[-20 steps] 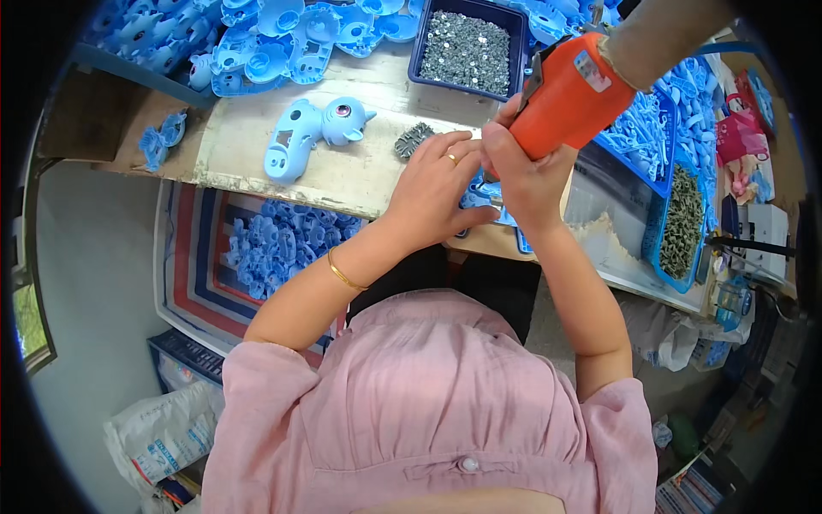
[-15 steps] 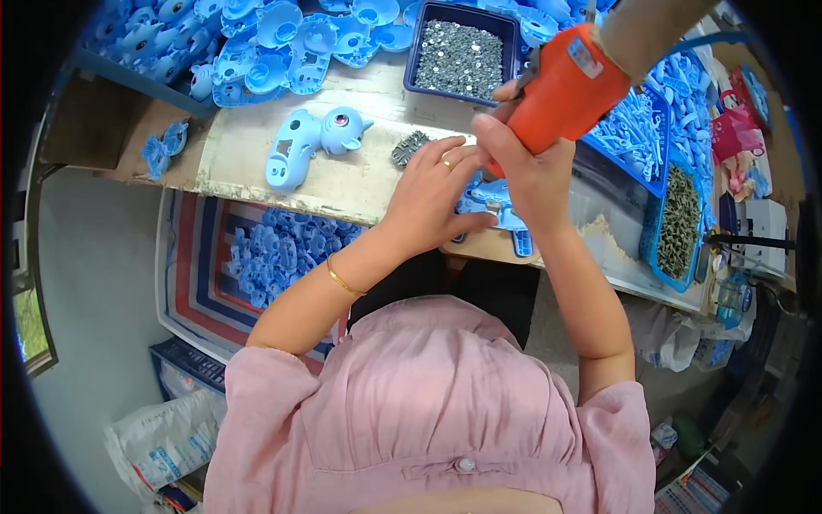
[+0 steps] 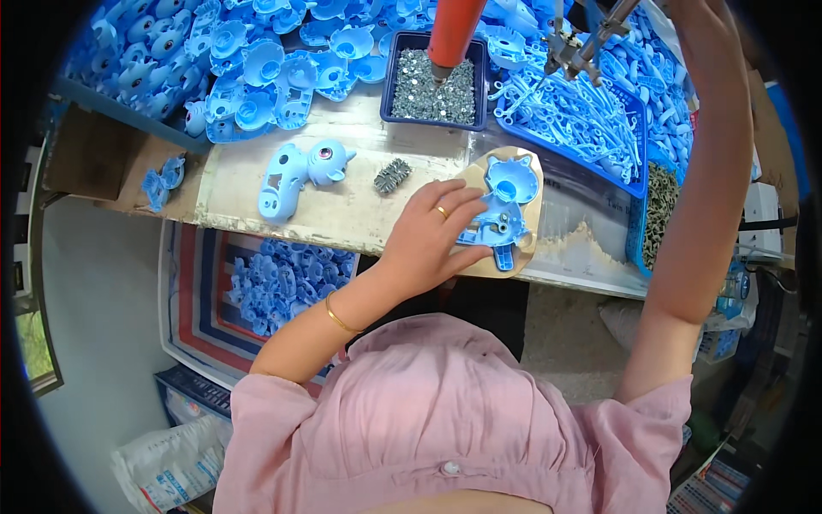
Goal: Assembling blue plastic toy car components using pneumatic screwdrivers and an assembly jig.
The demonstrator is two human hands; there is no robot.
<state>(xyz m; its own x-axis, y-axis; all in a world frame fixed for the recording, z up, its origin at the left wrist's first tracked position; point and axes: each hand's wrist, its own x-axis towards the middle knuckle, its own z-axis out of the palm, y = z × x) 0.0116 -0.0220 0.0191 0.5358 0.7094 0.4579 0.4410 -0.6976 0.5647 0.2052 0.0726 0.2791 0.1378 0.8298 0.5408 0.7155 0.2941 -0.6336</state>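
My left hand (image 3: 432,227) lies over the left edge of a blue plastic toy shell half (image 3: 511,178), thumb and fingers holding it. The shell sits hollow side up on a pale wooden board (image 3: 528,214). My right hand (image 3: 698,19) is raised at the upper right, cut off by the top edge, so its fingers are hidden. An orange-red power screwdriver (image 3: 454,34) hangs apart from it, its tip over the screws (image 3: 419,86) in a dark blue tray (image 3: 387,96). A joined blue toy animal (image 3: 295,176) lies left of my left hand.
A small pile of screws (image 3: 392,176) lies on the bench. Blue shells (image 3: 257,90) heap at the back left. Blue sticks (image 3: 574,116) fill a basket at the right, before a metal linkage (image 3: 578,51). Below the bench, a striped container (image 3: 184,291) holds more blue parts.
My right hand has let go of the screwdriver and moved up and right. The screwdriver is now over the screw tray. My left hand stays on the shell, which is now more exposed.
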